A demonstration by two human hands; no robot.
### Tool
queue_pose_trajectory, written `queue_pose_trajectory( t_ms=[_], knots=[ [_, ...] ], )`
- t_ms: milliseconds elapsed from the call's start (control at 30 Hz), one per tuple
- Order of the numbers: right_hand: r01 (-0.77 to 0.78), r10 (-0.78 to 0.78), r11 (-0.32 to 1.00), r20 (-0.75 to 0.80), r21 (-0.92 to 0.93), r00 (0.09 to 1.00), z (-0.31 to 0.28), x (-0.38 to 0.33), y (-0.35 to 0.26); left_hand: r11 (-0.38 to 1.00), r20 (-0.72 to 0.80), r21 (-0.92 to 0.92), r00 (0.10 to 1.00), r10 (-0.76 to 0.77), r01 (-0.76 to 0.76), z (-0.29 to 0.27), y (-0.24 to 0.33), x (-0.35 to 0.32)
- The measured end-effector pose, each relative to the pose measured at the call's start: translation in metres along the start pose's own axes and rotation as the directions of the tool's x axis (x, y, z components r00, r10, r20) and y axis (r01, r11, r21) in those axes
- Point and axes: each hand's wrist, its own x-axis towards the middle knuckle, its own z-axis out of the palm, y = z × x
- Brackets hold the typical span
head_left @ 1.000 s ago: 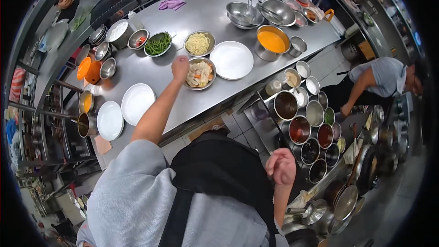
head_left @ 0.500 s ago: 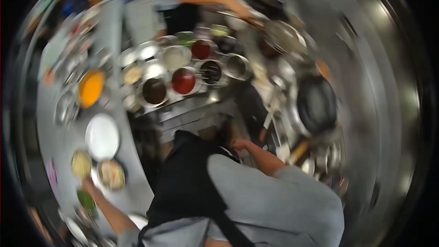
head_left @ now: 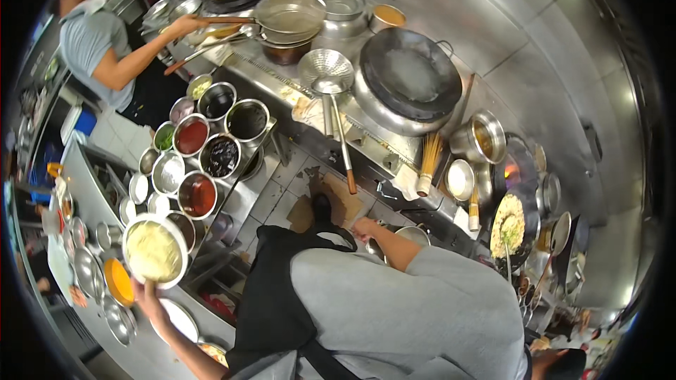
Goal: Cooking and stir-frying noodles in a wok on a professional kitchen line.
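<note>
My left hand (head_left: pixel 148 300) grips the near rim of a white bowl (head_left: pixel 180 276) holding pale yellow, stringy food (head_left: pixel 152 252). The bowl is held up and hides part of the sauce pots behind it. In front of my apron, my right hand (head_left: pixel 365 229) has its fingers curled; I cannot make out what, if anything, is in them. Just beyond that hand is a metal bowl (head_left: pixel 411 233), partly hidden by my forearm. A white oval plate (head_left: pixel 176 321) lies below my left forearm, with a dish of mixed food (head_left: pixel 213 354) partly covered by my sleeve.
Several sauce pots, one red (head_left: pixel 198 195), crowd the left counter. Along the stove stand a black wok (head_left: pixel 412 74), a perforated ladle (head_left: pixel 327 74) and a bamboo brush (head_left: pixel 429 162). Flame shows beside a wok of rice (head_left: pixel 508 222). A co-worker (head_left: pixel 105 49) holds a long-handled strainer (head_left: pixel 290 13).
My left hand has lifted the white bowl off the left counter and carried it forward. My view has swung right, bringing the stove and the wok of rice in.
</note>
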Motion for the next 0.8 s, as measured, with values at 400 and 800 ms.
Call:
queue_pose_trajectory(
  t_ms=[400,800],
  knots=[
    [-0.003,-0.103,0.408,0.05,0.913,0.993,-0.031,0.061,0.161,0.953,0.748,0.055,0.644,0.16,-0.3,0.557,0.174,0.048],
    [0.019,-0.217,-0.115,-0.044,0.993,0.975,0.005,-0.009,0.245,0.294,0.674,0.1,0.282,0.682,-0.95,0.839,0.279,-0.035]
  ],
)
